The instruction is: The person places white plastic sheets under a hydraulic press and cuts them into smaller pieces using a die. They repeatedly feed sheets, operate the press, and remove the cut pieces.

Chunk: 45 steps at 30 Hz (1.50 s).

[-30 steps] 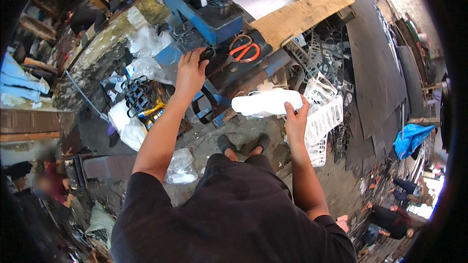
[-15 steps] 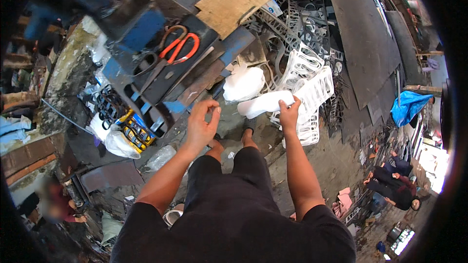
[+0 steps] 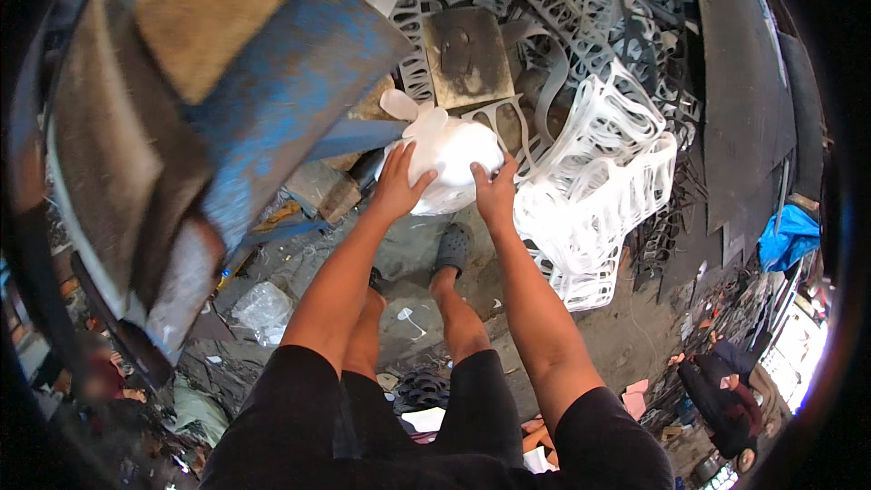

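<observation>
White bundle [image 3: 463, 159] at twelve o'clock from the grey shoe [image 3: 454, 248]: left hand [image 3: 396, 185] touches its eight o'clock, grip apart; right hand [image 3: 495, 192] clamps its four. Even pressure should steady it.

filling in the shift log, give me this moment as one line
left hand: on left side of white rounded plastic-wrapped bundle | right hand: on its right side | nearby: white openwork cut-out sheets

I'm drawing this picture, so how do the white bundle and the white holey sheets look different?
The white bundle is rounded; the white holey sheets are full of openings. The bundle is between the left hand and right hand; the sheets lie right of it. The sheets spread wider than the bundle. Both are white.
</observation>
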Each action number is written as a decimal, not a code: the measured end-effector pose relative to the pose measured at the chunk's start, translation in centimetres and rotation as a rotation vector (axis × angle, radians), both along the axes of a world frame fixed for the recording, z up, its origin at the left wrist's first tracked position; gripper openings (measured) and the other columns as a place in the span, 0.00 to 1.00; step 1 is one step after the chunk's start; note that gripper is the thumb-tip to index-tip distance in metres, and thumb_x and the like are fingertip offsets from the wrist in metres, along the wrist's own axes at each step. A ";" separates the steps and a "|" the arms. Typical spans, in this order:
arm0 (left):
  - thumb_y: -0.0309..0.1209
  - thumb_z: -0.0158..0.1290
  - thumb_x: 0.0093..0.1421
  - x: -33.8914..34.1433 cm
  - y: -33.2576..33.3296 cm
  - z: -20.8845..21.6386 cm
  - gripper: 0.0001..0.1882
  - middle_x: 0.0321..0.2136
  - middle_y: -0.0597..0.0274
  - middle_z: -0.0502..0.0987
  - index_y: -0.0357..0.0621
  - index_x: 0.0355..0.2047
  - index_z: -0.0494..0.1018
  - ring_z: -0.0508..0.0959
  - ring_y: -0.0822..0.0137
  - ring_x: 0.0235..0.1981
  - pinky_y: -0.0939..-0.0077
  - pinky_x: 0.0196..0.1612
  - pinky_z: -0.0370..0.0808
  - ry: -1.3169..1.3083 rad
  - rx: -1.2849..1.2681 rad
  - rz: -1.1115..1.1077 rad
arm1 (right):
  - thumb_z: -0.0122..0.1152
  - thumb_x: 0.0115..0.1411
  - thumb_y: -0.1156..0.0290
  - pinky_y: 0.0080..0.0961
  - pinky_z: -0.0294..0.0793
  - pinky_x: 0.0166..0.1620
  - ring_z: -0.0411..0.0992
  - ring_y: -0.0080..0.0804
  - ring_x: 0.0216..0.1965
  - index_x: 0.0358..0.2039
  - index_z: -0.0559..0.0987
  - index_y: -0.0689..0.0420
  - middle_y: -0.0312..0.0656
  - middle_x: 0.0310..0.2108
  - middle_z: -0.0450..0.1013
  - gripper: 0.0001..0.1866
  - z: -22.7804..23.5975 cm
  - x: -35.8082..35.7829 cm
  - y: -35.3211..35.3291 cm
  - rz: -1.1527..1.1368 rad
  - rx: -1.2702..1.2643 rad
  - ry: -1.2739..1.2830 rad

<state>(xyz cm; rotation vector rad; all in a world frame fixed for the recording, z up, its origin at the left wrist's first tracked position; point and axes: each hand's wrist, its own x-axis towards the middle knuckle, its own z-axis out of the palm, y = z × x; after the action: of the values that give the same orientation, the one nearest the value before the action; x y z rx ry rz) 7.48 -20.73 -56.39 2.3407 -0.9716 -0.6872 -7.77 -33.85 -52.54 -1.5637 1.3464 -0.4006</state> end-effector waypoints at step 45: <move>0.27 0.60 0.55 -2.3 -2.2 -8.6 0.14 0.39 0.51 0.76 0.37 0.40 0.71 0.77 0.51 0.40 0.62 0.43 0.74 0.133 0.032 0.310 | 0.78 0.39 0.55 0.38 0.68 0.56 0.69 0.54 0.53 0.56 0.55 0.76 0.67 0.50 0.67 0.55 -12.5 1.3 1.8 -0.410 0.381 0.294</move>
<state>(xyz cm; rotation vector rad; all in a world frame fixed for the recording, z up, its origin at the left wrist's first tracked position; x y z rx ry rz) 5.22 -22.93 -65.00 2.3681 -0.5281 -0.7242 -6.43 -32.10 -65.01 -1.0557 1.8576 -0.1461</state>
